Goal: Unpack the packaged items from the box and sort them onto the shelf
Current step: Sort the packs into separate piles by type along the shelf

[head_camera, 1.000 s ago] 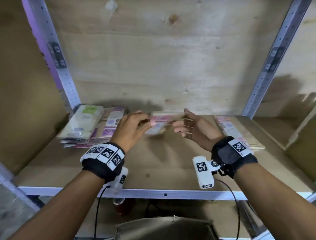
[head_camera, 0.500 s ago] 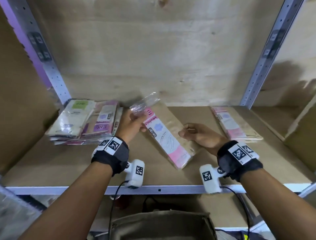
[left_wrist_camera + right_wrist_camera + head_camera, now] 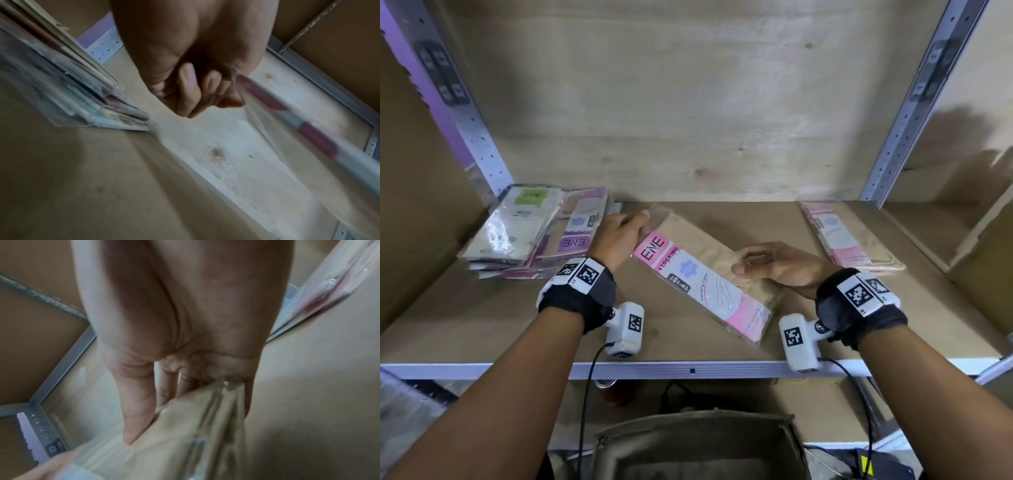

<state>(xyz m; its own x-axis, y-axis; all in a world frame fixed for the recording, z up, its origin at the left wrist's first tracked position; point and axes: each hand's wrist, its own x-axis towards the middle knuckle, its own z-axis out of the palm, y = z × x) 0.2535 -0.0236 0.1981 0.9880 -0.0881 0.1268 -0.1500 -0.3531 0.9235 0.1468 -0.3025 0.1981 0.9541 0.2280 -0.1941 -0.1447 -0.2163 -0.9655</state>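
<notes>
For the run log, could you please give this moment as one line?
left hand: pinches pink stocking pack top | right hand: grips pack's right edge | pack: over shelf, unplaced

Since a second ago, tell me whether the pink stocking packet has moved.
Yes. The pink stocking packet has come down from edge-on between both hands to face-up, low over the shelf board, between the two stacks.

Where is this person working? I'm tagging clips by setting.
Probably a stockroom: a perforated grey metal shelf post, a plywood-backed shelf board, and stacked plastic-wrapped stocking packs.
</notes>
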